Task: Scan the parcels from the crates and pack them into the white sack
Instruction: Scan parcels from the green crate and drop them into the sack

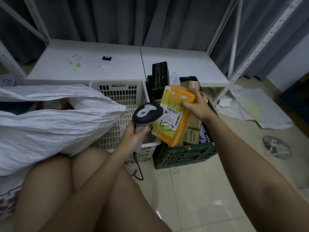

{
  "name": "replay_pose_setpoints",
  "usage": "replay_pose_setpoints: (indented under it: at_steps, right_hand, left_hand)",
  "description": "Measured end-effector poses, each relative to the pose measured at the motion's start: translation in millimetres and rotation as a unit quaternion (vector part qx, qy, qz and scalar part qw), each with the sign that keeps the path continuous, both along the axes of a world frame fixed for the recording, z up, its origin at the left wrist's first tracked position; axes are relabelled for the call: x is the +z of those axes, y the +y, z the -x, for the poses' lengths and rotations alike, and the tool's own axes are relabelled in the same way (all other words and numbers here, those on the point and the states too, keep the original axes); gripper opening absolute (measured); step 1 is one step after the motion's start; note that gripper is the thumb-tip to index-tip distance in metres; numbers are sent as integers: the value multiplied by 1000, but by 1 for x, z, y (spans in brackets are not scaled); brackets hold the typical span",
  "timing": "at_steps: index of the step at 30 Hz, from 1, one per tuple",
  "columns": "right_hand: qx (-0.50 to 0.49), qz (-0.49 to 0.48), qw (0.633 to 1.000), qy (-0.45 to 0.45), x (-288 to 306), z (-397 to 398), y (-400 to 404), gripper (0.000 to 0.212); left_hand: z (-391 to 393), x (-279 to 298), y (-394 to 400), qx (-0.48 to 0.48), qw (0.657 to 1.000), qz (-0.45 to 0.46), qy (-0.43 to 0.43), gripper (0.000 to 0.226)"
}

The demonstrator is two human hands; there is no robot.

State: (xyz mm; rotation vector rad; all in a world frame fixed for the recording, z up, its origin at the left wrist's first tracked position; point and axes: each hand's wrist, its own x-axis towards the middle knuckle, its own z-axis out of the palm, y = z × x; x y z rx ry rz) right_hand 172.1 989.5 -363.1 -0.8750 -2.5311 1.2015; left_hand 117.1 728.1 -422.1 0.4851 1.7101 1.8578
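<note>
Grey curtains (117, 19) behind low white shelving (93, 64), pale tiled floor (192, 198), dim light.

White sack (50, 124) mouth gapes open on the left, w/ room to reach in. White crate (120, 91) beside it is mostly bare inside. Green crate (184, 154) is crowded w/ boxes; the black box (159, 72) stands tall at its back. Scanner (147, 113) and orange box (173, 118) sit close together over the crates. Floor (192, 190) at right is open.

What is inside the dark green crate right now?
The dark green crate holds several brown cardboard parcels and a tall black box at its far end. The orange parcel, gripped by the right hand, covers much of the crate, so a count isn't possible.
</note>
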Motion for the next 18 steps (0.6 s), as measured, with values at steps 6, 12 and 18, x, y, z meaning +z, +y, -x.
replay_pose_setpoints:
  at_steps: [6,12,18]
  right_hand:
    - [4,10,1000,20,-4,-4,5,67]
    - [17,8,1000,14,-4,-2,6,62]
    - [18,10,1000,17,-4,-4,7,62]
  left_hand:
    - [-24,14,0,-43,997,20,62,42]
    - [-32,21,-3,-53,992,67,96,54]
    - [-31,19,-2,-53,988,94,111,54]
